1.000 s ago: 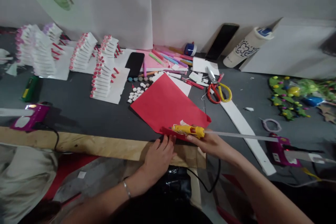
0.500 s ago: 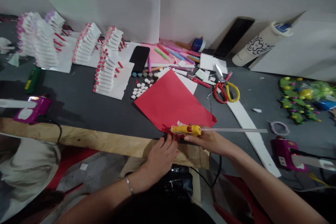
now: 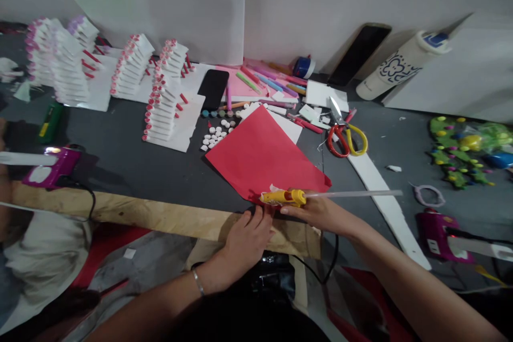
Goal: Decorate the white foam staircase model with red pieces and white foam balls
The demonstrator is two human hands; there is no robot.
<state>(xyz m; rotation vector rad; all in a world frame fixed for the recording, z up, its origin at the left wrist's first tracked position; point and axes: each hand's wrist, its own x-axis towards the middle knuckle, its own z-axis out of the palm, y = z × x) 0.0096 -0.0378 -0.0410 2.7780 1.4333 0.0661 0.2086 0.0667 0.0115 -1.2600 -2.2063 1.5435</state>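
Observation:
My right hand (image 3: 320, 214) is wrapped round a yellow hot glue gun (image 3: 285, 197), with a long clear glue stick (image 3: 356, 193) standing out of its back end to the right. The gun's tip points left, over the near corner of a red sheet (image 3: 260, 155) lying on the table. My left hand (image 3: 250, 235) is at the table's near edge, just below the tip, its fingers bent and close together. What its fingertips pinch, if anything, is too small and dark to make out. Small white discs (image 3: 214, 136) lie beside the sheet's left corner.
Scissors (image 3: 340, 133) and a white strip (image 3: 380, 197) lie to the right. Racks of red-tipped white sticks (image 3: 160, 112) and a phone (image 3: 214, 89) are at the back left. Purple power sockets (image 3: 438, 235) and a white bottle (image 3: 401, 67) stand right. A neighbour's clothing (image 3: 48, 262) shows at left.
The glue stick's rear end has risen slightly and shifted left as the glue gun tilts. My left hand stays nearly still. Part of a neighbour's arm has come in at the left edge.

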